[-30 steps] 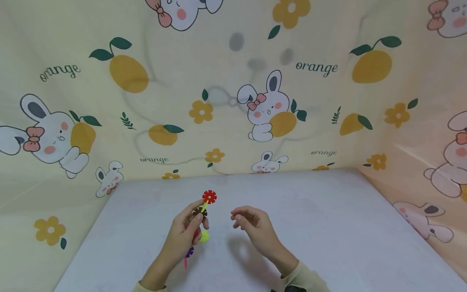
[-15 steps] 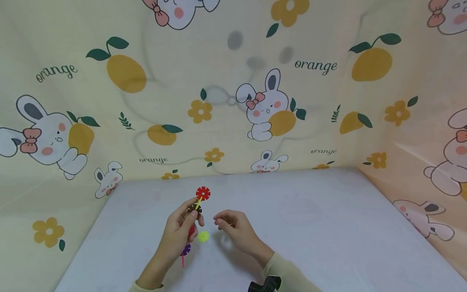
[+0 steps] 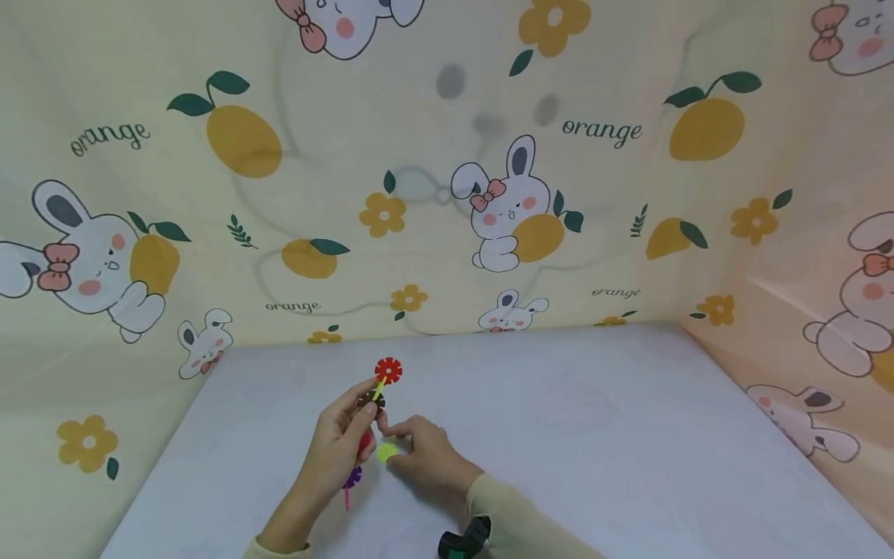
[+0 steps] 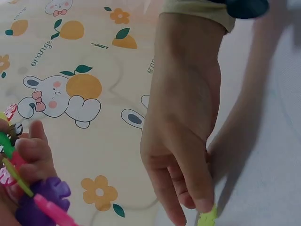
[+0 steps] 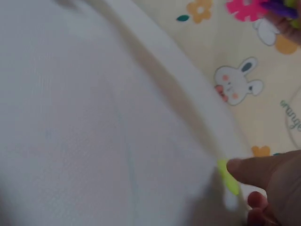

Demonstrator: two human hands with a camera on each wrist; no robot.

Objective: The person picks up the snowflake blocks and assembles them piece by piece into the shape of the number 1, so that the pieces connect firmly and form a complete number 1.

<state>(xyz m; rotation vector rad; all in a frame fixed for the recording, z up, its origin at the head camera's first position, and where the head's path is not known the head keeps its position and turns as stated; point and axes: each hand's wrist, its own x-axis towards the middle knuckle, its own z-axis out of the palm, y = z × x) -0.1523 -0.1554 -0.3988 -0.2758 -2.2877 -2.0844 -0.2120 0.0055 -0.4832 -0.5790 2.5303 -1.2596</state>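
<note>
My left hand (image 3: 338, 442) pinches a chain of interlocking plastic snowflake discs above the table. A red disc (image 3: 388, 370) tops the chain, above a dark brown one near the thumb. Below the hand hang a purple disc (image 4: 42, 202) and a pink disc (image 4: 55, 212), seen edge-on in the left wrist view; the palm hides part of the chain. Low over the table, my right hand (image 3: 433, 458) has its thumb at a single yellow-green disc (image 3: 386, 453). The right wrist view shows that thumb against the yellow-green disc (image 5: 228, 178), with the index finger extended beyond it.
The white table (image 3: 594, 435) meets cream fabric walls (image 3: 433, 256) printed with rabbits, oranges and flowers at the back and sides. A dark device (image 3: 464, 539) is strapped at my right sleeve.
My right hand has moved left and down from mid-air to the yellow-green disc. My left hand, still holding the chain, has shifted slightly left. The yellow-green disc stays about where it was.
</note>
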